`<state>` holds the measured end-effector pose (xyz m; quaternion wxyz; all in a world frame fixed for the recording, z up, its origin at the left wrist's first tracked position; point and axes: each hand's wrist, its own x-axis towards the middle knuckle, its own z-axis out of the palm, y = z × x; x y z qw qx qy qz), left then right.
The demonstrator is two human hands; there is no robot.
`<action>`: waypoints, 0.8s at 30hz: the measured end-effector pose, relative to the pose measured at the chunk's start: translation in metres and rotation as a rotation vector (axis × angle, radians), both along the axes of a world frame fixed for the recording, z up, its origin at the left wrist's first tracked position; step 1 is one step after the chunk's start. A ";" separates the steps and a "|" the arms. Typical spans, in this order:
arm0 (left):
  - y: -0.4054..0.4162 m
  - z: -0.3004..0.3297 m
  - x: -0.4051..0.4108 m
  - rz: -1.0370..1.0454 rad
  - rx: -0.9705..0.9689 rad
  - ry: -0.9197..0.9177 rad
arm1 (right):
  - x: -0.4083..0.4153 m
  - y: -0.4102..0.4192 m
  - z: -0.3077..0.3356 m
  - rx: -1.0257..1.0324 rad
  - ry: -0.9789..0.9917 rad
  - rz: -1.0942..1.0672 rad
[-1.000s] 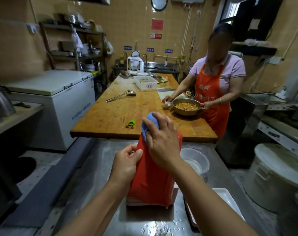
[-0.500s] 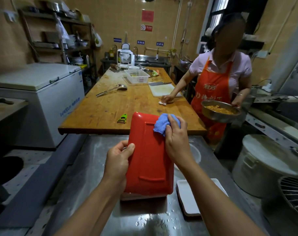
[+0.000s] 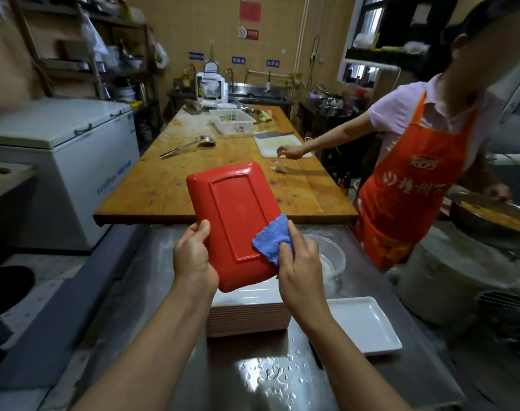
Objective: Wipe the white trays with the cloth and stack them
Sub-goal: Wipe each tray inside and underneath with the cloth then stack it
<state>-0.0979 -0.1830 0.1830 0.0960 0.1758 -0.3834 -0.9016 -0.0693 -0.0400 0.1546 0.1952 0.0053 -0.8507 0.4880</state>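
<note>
Left hand point(image 3: 193, 256) grips the left edge of a tray point(image 3: 235, 221), thumb over the rim, fingers curled behind it and out of sight. The tray is held up above the counter point(image 3: 169, 292), tilted, red underside facing the camera with its raised rectangular foot visible. Right hand point(image 3: 300, 268) pinches a bunched blue cloth point(image 3: 272, 241) between thumb and curled fingers and presses it against the lower right part of the red underside, near the corner of the foot. Directly below the held tray sits a stack of trays point(image 3: 246, 315), white top face, pinkish edges, resting on the steel counter. Just right of the stack lies a single white tray point(image 3: 368, 324), face up, flat on the counter and partly covered by the right forearm. Water droplets point(image 3: 270, 378) on the counter in front of the stack. A clear bowl point(image 3: 330, 256) stands behind the right hand. Beyond the steel counter: a wooden table point(image 3: 169, 185) carrying a ladle point(image 3: 187, 145), a white basket point(image 3: 232, 121) and a cutting board point(image 3: 279, 143). A second person in an orange apron point(image 3: 410, 179) stands at right, one hand reaching to the cutting board, the other holding a metal pan point(image 3: 490, 218) of food. White chest freezer point(image 3: 74, 149) at left
</note>
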 end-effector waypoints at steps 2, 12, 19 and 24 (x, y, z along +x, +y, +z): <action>0.007 -0.002 0.002 0.000 0.023 0.008 | -0.001 -0.001 0.006 -0.150 -0.039 -0.065; -0.025 -0.003 0.013 -0.533 -0.019 0.042 | -0.016 0.048 0.023 -0.772 -0.176 0.137; -0.052 0.002 0.004 -0.725 -0.025 -0.085 | -0.025 0.072 0.049 -0.558 -0.231 0.350; -0.044 -0.005 0.003 -0.598 -0.003 -0.060 | -0.029 0.065 0.046 -0.268 -0.179 0.267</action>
